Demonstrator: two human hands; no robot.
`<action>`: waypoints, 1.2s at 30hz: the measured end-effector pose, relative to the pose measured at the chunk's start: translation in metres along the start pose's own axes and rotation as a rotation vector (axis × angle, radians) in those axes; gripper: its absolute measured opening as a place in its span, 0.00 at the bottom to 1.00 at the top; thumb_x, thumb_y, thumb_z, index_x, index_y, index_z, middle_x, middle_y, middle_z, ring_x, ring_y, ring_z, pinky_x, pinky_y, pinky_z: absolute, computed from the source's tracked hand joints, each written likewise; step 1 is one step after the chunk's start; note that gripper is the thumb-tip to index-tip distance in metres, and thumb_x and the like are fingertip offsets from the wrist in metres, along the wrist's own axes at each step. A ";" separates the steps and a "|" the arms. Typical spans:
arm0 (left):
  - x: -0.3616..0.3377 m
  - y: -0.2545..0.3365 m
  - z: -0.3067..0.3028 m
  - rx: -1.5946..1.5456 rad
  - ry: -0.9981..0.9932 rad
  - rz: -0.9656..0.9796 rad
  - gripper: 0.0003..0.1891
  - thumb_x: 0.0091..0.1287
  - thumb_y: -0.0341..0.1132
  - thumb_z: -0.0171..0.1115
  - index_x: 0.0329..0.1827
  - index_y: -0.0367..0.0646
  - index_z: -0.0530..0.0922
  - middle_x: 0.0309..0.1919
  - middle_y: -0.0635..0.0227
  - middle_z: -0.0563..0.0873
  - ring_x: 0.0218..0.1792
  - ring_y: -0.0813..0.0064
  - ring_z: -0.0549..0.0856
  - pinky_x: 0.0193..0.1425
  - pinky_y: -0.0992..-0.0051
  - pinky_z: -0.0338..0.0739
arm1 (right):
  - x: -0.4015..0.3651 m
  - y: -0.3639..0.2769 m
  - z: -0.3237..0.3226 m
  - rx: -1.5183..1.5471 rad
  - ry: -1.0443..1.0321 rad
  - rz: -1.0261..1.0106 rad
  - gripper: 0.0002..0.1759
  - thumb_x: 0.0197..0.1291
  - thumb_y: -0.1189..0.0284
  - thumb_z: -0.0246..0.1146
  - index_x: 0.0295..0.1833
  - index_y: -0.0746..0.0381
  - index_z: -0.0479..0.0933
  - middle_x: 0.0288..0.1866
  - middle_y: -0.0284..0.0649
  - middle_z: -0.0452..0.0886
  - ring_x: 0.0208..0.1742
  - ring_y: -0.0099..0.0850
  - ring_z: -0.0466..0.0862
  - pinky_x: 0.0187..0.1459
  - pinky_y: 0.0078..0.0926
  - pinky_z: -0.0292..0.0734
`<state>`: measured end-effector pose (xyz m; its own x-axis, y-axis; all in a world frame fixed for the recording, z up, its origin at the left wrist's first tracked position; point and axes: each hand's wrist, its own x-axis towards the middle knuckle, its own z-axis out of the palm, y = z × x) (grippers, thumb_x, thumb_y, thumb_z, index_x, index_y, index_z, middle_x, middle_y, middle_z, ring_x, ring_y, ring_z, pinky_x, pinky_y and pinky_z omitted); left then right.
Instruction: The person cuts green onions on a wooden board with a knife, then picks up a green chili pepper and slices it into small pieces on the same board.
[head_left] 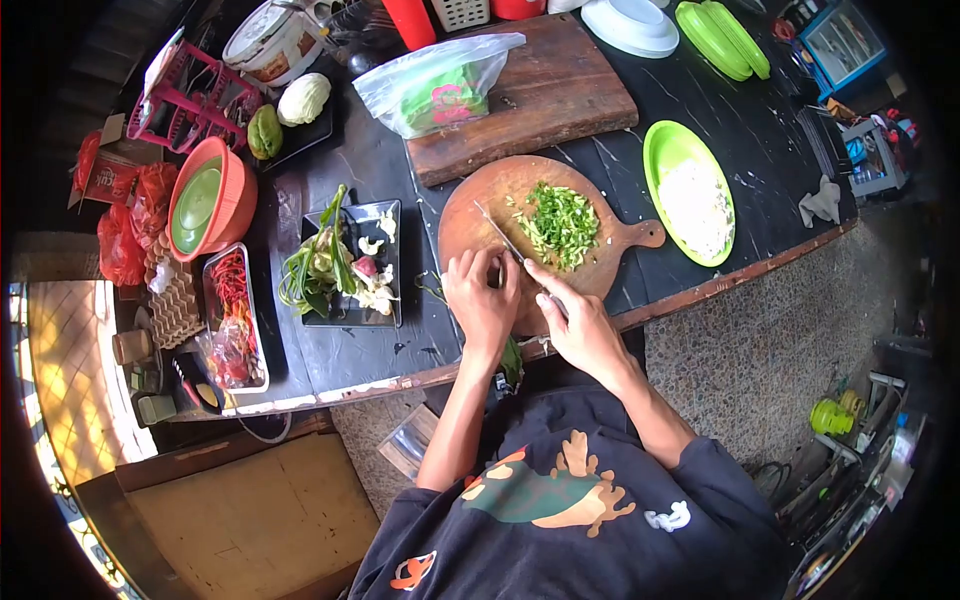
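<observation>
A round wooden cutting board [470, 215] with a handle lies in front of me, a pile of chopped greens [565, 225] on its upper right part. My right hand [588, 338] is closed around the handle of a knife [497, 228], whose blade points up and left across the board. Close beside the blade, my left hand [482, 305] rests on the board with curled fingers. A dark green leaf [512, 362] sticks out below that hand, over the table's front edge. The fingers hide most of what they hold.
Left of the board, a black plate [390, 310] holds leafy greens and garlic. Farther left are a tray [264, 375] of red chilies and an orange basket [227, 215]. Behind lies a thick wooden board [560, 80] with a plastic bag [440, 85]. A green bowl [655, 150] holds something white.
</observation>
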<state>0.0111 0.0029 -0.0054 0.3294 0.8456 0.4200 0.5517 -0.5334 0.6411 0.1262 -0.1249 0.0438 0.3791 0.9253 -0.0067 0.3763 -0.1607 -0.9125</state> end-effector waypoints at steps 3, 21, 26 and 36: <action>0.000 0.000 -0.001 0.003 -0.005 0.011 0.04 0.70 0.33 0.81 0.45 0.48 0.94 0.33 0.68 0.87 0.39 0.60 0.85 0.48 0.59 0.75 | 0.011 0.000 0.001 -0.016 -0.006 -0.029 0.28 0.88 0.73 0.61 0.89 0.56 0.75 0.65 0.61 0.91 0.57 0.66 0.92 0.54 0.57 0.90; -0.001 0.003 -0.005 0.093 -0.046 0.042 0.05 0.69 0.29 0.80 0.45 0.44 0.92 0.37 0.63 0.88 0.41 0.55 0.86 0.51 0.54 0.79 | -0.036 -0.013 -0.018 -0.204 -0.037 0.089 0.30 0.88 0.71 0.62 0.90 0.51 0.74 0.47 0.65 0.93 0.50 0.66 0.94 0.47 0.61 0.91; -0.009 0.007 -0.017 0.108 -0.105 0.086 0.09 0.72 0.31 0.78 0.53 0.44 0.95 0.44 0.60 0.90 0.47 0.54 0.87 0.57 0.55 0.81 | -0.011 -0.007 -0.006 -0.178 -0.017 0.079 0.29 0.87 0.70 0.63 0.89 0.51 0.76 0.44 0.65 0.92 0.49 0.65 0.95 0.46 0.59 0.90; -0.007 0.011 -0.013 0.103 -0.083 0.039 0.09 0.74 0.30 0.76 0.54 0.42 0.95 0.42 0.60 0.91 0.45 0.54 0.88 0.54 0.56 0.82 | -0.011 -0.004 -0.026 -0.164 0.024 0.130 0.31 0.86 0.72 0.64 0.89 0.50 0.75 0.44 0.67 0.91 0.47 0.66 0.93 0.46 0.61 0.89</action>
<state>0.0043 -0.0094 0.0070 0.4120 0.8251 0.3866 0.6115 -0.5649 0.5541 0.1425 -0.1433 0.0578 0.4525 0.8851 -0.1087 0.4544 -0.3337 -0.8259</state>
